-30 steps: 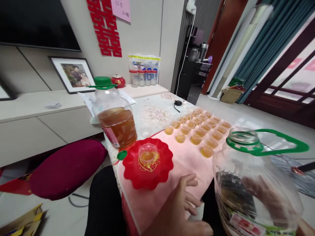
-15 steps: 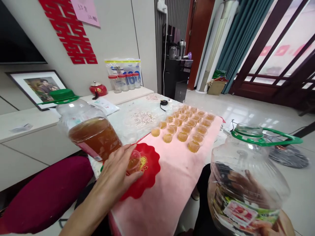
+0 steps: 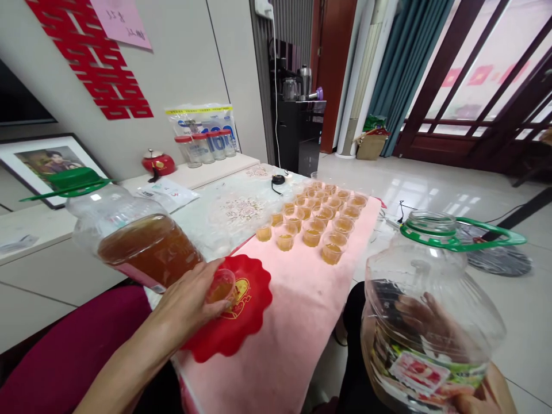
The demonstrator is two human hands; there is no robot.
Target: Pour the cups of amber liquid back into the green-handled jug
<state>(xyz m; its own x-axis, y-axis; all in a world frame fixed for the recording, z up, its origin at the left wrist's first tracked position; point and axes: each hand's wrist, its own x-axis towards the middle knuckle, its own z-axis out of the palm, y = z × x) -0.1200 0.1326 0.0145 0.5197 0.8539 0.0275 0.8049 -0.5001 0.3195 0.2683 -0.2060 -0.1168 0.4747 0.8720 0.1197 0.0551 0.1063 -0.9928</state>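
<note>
My left hand [image 3: 187, 302] is curled round a small clear plastic cup [image 3: 222, 286] of amber liquid, over a red scalloped plate [image 3: 252, 313]. A large plastic jug [image 3: 149, 247] of brown liquid, with a green cap and handle, leans just behind that hand. At the lower right, my right hand [image 3: 487, 394] grips the lower part of a clear jug [image 3: 422, 270] with a green collar and handle and an uncapped mouth. Fingers also show through its wall; whose they are I cannot tell. Several filled cups [image 3: 314, 233] stand in rows on the pink cloth [image 3: 284, 316].
Behind the pink cloth, a plastic-covered patterned table [image 3: 215, 221] carries a black coiled item [image 3: 278, 180]. Red-lidded jars [image 3: 200, 150] and a red pot [image 3: 158, 163] stand on the white cabinet. A maroon cushioned seat [image 3: 81, 351] is at lower left.
The view has turned slightly, so most things sit further left in it. My left hand stays on the cup over the red plate, and my right hand stays on the clear jug.
</note>
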